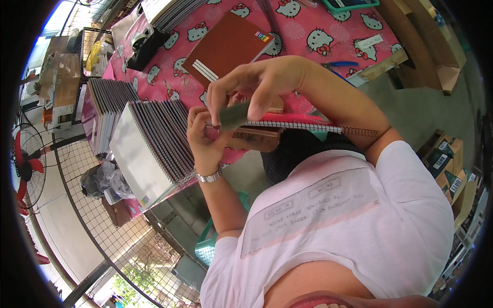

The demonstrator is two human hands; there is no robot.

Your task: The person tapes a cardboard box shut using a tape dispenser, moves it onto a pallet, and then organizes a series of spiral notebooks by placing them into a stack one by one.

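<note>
My right hand [275, 82] bends over the work, fingers closed on a small flat dark green piece [233, 116]. Just beside it is my left hand [205, 137], with a metal-band watch at its wrist. Its fingers are curled at the near end of a spiral-bound notebook [295, 124], seen edge-on; exactly what they grip is partly hidden. A black spiral coil [361, 131] runs along the notebook's edge and sticks out past its right end. Below the hands is a brown block [255, 139] with handwriting on it. A brown-covered notebook [228, 46] lies on the table beyond.
Stacks of spiral notebooks [159, 138] stand at the left of the pink patterned tablecloth [303, 23]. A black tape dispenser [146, 49] sits far left, blue-handled pliers [341, 64] at the right. A red fan [25, 167] is at the left; cardboard boxes [447, 164] stand on the right.
</note>
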